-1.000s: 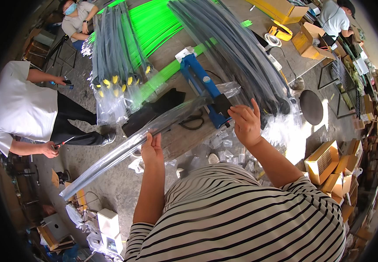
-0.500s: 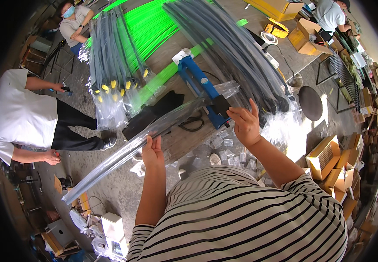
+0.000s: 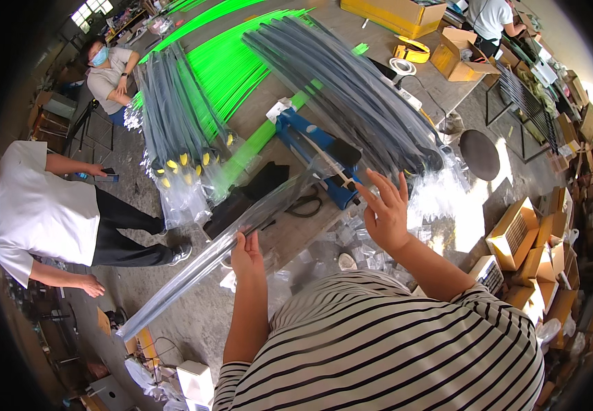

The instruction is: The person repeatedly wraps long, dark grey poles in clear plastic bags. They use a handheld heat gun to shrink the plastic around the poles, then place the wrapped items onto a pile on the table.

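My left hand [image 3: 247, 257] is closed around a long clear plastic sleeve [image 3: 180, 291], with a dark slim length inside it. The sleeve slants from the lower left up to a blue bar-shaped heat sealer [image 3: 341, 195] on the table. The sealer's arm with its black end pad [image 3: 344, 152] stands raised, and a pale strip shows below it. Beside the sealer's near end is my right hand [image 3: 387, 216], fingers apart and holding nothing; whether a fingertip touches the sealer I cannot tell. A black sheet [image 3: 258, 188] and a black cord loop [image 3: 304, 205] lie close by.
Bagged grey lengths lie in a left bundle [image 3: 169, 96] and a right bundle [image 3: 351, 89], with bright green rods [image 3: 221, 61] between. A person in white [image 3: 43, 205] stands at the left. Cardboard boxes [image 3: 513, 236] and a round black stool [image 3: 480, 155] are at the right.
The sealer's padded arm has lifted and shows a gap. My right fingers have come off the pad. The sleeve end that stuck out past the sealer no longer shows there.
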`<state>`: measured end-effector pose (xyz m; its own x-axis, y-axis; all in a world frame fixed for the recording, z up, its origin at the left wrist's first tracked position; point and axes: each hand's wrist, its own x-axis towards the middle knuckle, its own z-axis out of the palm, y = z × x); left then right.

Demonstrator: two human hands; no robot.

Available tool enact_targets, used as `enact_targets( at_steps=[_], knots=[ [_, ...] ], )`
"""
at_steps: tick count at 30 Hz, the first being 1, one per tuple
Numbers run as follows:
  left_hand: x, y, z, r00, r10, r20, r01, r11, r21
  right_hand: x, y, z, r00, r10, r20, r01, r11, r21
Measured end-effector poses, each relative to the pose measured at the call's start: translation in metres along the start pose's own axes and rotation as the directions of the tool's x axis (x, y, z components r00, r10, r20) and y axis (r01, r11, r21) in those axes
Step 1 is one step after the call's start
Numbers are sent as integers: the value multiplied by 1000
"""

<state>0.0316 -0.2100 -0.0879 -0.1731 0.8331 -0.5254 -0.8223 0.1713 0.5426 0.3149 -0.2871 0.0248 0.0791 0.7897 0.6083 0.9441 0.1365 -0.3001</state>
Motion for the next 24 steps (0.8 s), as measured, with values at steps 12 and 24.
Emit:
enact_targets(
  at_steps=[12, 24],
  knots=[
    [-89, 64, -18, 969, -92, 231, 54, 985, 164, 0, -104, -2, 853, -434, 291, 432, 899, 73],
    [-104, 78, 26, 629, -494, 600, -88, 722, 687, -33, -62, -77, 999, 33, 12, -29, 961, -274]
  ],
)
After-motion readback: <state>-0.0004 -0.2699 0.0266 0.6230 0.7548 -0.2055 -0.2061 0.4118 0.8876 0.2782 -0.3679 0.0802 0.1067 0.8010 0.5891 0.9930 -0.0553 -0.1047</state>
